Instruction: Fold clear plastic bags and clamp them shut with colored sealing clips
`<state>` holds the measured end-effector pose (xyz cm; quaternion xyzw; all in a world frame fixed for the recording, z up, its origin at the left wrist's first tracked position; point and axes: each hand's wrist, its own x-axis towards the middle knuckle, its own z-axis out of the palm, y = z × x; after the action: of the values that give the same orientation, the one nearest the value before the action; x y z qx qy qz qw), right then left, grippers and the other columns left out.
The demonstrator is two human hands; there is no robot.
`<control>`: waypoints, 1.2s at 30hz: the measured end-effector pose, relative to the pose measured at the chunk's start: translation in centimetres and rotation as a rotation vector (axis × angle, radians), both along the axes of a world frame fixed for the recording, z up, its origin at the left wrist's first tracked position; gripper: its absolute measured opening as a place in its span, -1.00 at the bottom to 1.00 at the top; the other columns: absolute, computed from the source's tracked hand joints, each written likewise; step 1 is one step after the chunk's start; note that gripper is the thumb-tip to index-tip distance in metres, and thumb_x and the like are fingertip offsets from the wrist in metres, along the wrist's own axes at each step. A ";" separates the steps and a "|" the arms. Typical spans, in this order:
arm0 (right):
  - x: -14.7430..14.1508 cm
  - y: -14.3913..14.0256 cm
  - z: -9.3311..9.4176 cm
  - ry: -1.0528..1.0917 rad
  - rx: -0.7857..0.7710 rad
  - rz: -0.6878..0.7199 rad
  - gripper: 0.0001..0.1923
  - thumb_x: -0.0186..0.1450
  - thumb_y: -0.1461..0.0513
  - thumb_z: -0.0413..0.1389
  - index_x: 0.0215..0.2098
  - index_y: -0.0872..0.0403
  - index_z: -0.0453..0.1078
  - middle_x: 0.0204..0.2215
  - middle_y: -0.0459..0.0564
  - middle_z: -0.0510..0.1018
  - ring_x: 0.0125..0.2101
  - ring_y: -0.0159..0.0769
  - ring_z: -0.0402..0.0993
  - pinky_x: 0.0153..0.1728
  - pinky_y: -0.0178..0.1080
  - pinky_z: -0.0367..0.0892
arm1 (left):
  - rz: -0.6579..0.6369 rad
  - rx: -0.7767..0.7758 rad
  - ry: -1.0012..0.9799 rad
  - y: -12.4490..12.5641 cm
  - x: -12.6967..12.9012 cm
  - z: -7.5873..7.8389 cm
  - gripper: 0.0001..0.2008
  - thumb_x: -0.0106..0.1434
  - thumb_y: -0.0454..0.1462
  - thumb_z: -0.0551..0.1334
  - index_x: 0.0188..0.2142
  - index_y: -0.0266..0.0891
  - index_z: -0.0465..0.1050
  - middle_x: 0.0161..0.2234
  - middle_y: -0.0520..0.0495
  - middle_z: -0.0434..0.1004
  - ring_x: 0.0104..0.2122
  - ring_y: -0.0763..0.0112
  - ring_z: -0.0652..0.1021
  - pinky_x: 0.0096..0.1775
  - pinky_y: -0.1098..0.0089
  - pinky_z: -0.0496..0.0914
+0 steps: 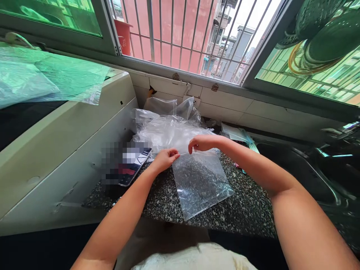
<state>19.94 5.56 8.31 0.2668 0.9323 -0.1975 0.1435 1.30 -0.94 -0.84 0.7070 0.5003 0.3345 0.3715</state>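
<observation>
Bag [202,182] held over the counter [244,198].
Its far left corner is pinched by the left hand [165,159]; the right hand [205,142] is positioned at its far edge, fingers curled, grip not determinable. Beyond the bag, clear plastic [168,129] is heaped; left of it, a phone [137,165] is placed.
</observation>
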 end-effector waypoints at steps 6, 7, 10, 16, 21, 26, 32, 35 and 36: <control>-0.5 -0.5 -0.1 -0.006 0.018 0.034 -0.63 0.05 0.54 -0.02 -0.36 0.11 0.50 -0.42 -0.09 0.57 -0.46 -0.49 0.36 -0.42 -0.42 0.17 | 0.024 0.032 0.024 0.2 -0.2 -0.4 -0.75 0.07 -0.13 0.12 -0.53 -0.26 0.40 -0.63 0.05 0.32 -0.56 0.48 0.29 -0.47 0.46 0.16; -0.6 -0.6 -0.1 -0.010 0.015 0.043 -0.65 0.05 0.54 -0.01 -0.37 0.11 0.50 -0.43 -0.10 0.57 -0.47 -0.49 0.36 -0.42 -0.42 0.17 | 0.028 0.036 0.022 0.2 -0.2 -0.4 -0.75 0.07 -0.13 0.12 -0.53 -0.26 0.41 -0.62 0.05 0.33 -0.56 0.48 0.29 -0.47 0.46 0.17; -0.6 -0.8 0.3 -0.023 0.010 0.082 -0.68 0.06 0.53 0.00 -0.37 0.12 0.49 -0.43 -0.10 0.56 -0.46 -0.49 0.35 -0.41 -0.42 0.18 | 0.037 0.038 0.021 0.1 -0.2 -0.3 -0.75 0.07 -0.12 0.12 -0.52 -0.26 0.42 -0.62 0.05 0.34 -0.56 0.47 0.29 -0.47 0.46 0.17; 0.0 -1.5 1.1 -0.071 0.029 0.128 -0.68 0.06 0.53 0.00 -0.38 0.12 0.49 -0.43 -0.09 0.54 -0.50 -0.51 0.31 -0.42 -0.42 0.16 | 0.045 0.032 0.008 0.1 -0.2 0.0 -0.75 0.06 -0.12 0.12 -0.55 -0.25 0.41 -0.64 0.05 0.32 -0.58 0.48 0.28 -0.49 0.47 0.15; -0.3 -2.0 1.3 -0.096 0.033 0.146 -0.77 0.09 0.48 0.07 -0.39 0.13 0.49 -0.46 -0.10 0.52 -0.51 -0.52 0.28 -0.43 -0.42 0.14 | 0.039 0.043 0.012 0.1 -0.2 -0.1 -0.74 0.05 -0.11 0.12 -0.55 -0.25 0.40 -0.64 0.05 0.32 -0.58 0.48 0.30 -0.48 0.46 0.16; -0.1 -2.1 1.5 -0.075 0.046 0.114 -0.85 0.12 0.44 0.09 -0.41 0.15 0.48 -0.45 -0.08 0.51 -0.49 -0.51 0.29 -0.41 -0.42 0.15 | 0.041 0.070 0.023 0.0 -0.2 0.1 -0.73 0.07 -0.12 0.12 -0.56 -0.26 0.41 -0.63 0.03 0.38 -0.58 0.47 0.33 -0.49 0.47 0.19; 0.8 -1.9 1.3 -0.020 0.084 0.045 -0.87 0.15 0.40 0.08 -0.40 0.16 0.46 -0.46 -0.07 0.51 -0.49 -0.50 0.30 -0.43 -0.41 0.14 | -0.012 0.100 0.030 0.1 0.0 -0.1 -0.73 0.08 -0.18 0.07 -0.43 -0.26 0.51 -0.45 -0.09 0.56 -0.44 0.35 0.47 -0.35 0.41 0.32; 1.2 -1.7 1.2 0.035 0.103 -0.003 -0.88 0.15 0.39 0.07 -0.41 0.16 0.45 -0.49 -0.08 0.51 -0.51 -0.50 0.29 -0.44 -0.41 0.13 | -0.038 0.115 0.035 0.0 0.1 0.0 -0.70 0.08 -0.23 0.04 -0.37 -0.27 0.53 -0.39 -0.10 0.58 -0.38 0.32 0.50 -0.30 0.39 0.35; 1.3 -1.7 1.1 0.054 0.111 -0.024 -0.88 0.15 0.39 0.07 -0.42 0.16 0.45 -0.50 -0.08 0.50 -0.51 -0.49 0.28 -0.45 -0.41 0.12 | -0.054 0.121 0.041 -0.1 0.1 0.1 -0.69 0.08 -0.24 0.03 -0.36 -0.27 0.53 -0.40 -0.09 0.58 -0.39 0.33 0.50 -0.31 0.39 0.35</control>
<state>21.24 3.89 9.45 0.2800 0.9421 -0.1543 0.1012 1.42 -1.00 -0.74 0.7481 0.4674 0.3394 0.3266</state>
